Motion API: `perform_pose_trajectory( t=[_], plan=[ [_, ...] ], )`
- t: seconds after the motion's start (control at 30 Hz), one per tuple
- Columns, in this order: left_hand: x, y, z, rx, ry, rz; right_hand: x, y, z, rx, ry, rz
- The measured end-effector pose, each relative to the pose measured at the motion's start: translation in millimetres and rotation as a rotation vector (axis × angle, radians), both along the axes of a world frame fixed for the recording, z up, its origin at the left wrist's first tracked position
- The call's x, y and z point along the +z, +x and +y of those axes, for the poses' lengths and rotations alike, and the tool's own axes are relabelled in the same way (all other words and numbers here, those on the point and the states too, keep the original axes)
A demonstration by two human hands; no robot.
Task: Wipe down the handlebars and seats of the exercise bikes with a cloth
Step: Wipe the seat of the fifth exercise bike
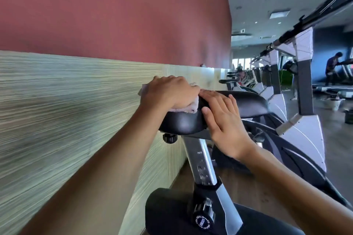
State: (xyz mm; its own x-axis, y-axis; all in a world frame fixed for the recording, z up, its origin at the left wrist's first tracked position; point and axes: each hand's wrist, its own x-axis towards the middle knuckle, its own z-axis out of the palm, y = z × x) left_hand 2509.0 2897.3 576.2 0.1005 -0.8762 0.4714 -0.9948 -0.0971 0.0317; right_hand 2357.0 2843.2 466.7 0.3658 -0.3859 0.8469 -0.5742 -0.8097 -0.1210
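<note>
So the person's left hand (169, 91) is curled down over a crumpled pale pink cloth (188, 106), pressing it onto the rear end of a glossy black padded bike seat (183, 122). The cloth pokes out on both sides of the fingers (most of it is hidden under the palm). The right hand (222, 120) lies flat on the seat just beside it, fingers straight and together, holding nothing, just resting there. The seat sits on a silver metal seat post (201, 162) with adjustment holes and a black round locking knob (203, 220) lower down. A red and wood-grain panelled wall (95, 63) runs along the left, and a row of white exercise bikes (298, 74) stretches off to the right.
</note>
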Motion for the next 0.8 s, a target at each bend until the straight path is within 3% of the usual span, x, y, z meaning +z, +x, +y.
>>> perform_pose_trajectory(
  t=[0.13, 0.3, 0.43, 0.67, 0.8],
  plan=[
    [10.6, -6.9, 3.0, 0.014, 0.111, -0.035, 7.7, -4.4, 8.1, 0.024, 0.101, 0.024],
    [7.4, -11.3, 15.9, 0.046, 0.016, -0.007, 23.0, -7.0, 24.1, 0.011, 0.296, 0.068],
    [-9.6, -1.7, 14.5, 0.000, -0.057, -0.017, 55.9, -11.3, 27.1, -0.018, 0.332, 0.141],
    [-0.6, 15.3, -4.5, 0.016, 0.048, 0.020, 95.5, 1.6, -3.2, -0.136, 0.561, 0.500],
    [2.7, 30.0, -29.2, 0.005, 0.147, 0.082, 94.0, 3.5, -1.7, -0.184, 0.594, 0.544]
  ],
)
